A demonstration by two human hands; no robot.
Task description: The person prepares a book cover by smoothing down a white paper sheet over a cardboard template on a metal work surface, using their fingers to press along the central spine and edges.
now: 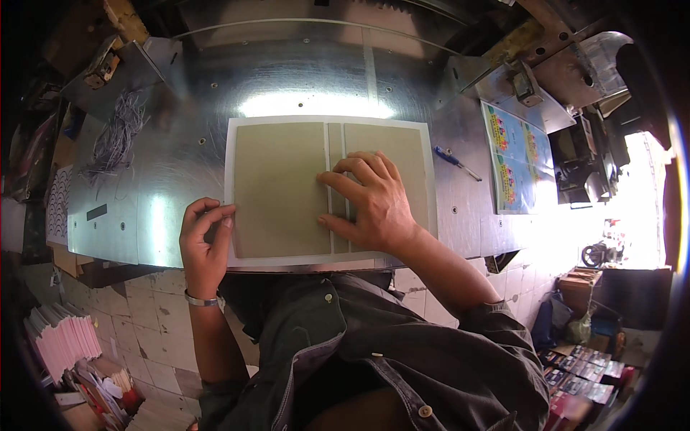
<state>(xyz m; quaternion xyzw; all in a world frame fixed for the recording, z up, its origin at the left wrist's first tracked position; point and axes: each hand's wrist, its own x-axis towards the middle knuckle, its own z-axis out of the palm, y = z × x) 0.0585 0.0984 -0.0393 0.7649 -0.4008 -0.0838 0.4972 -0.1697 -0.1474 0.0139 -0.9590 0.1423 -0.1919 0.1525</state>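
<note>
In front of me lies a white sheet (pixel 433 187) with grey-brown boards on it: a wide left board (pixel 280 165), a narrow spine strip (pixel 335 151) and a right board (pixel 406 154). Thin pale gaps run between them. My right hand (pixel 374 197) rests over the strip, fingers spread, with thumb and fingertips touching the left board near its inner edge. At the sheet's left edge, my left hand (pixel 205 233) has curled fingers, and the thumb and index finger pinch the margin there. A metal band circles the left wrist.
On the shiny metal table (pixel 172 158), a blue pen (pixel 458 162) lies right of the boards. Colourful printed sheets (pixel 517 161) sit farther right. A tangle of grey strings (pixel 115 136) lies at the left. Stacked pink-edged papers (pixel 65 341) stand at lower left.
</note>
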